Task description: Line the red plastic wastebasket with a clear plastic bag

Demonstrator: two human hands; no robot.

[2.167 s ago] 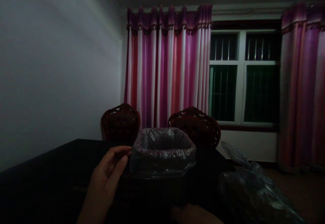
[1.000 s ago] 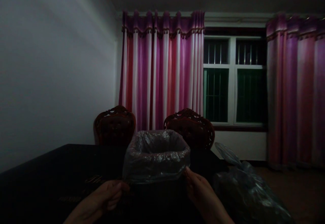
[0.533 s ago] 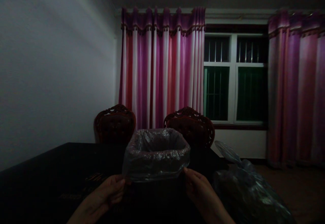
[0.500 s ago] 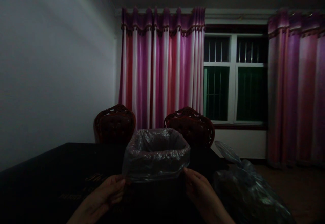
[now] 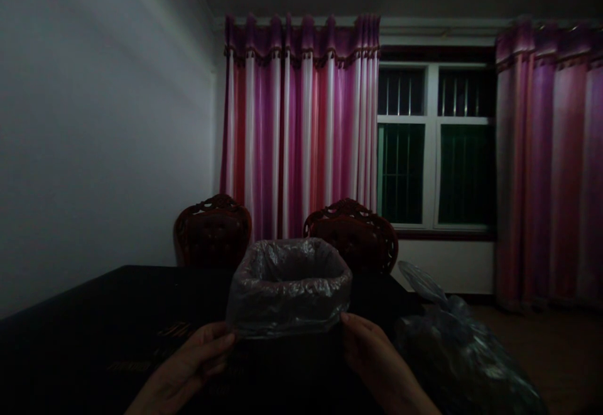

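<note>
Step in hand, as judged: seating liner on bin. Left hand (image 5: 188, 368) pinches lower hem of bin liner (image 5: 288, 289) at near left corner; right hand (image 5: 372, 355) pinches same hem at near right corner. Liner folded over rim of dark bin, between both grips, on dark counter (image 5: 94, 321). Next move calls for even downward pull on both corners, no tearing. Count: one lined bin, one loose filled plastic bag (image 5: 461, 352) just right of right grip, two chairs (image 5: 211, 233) beyond, two hands.
</note>
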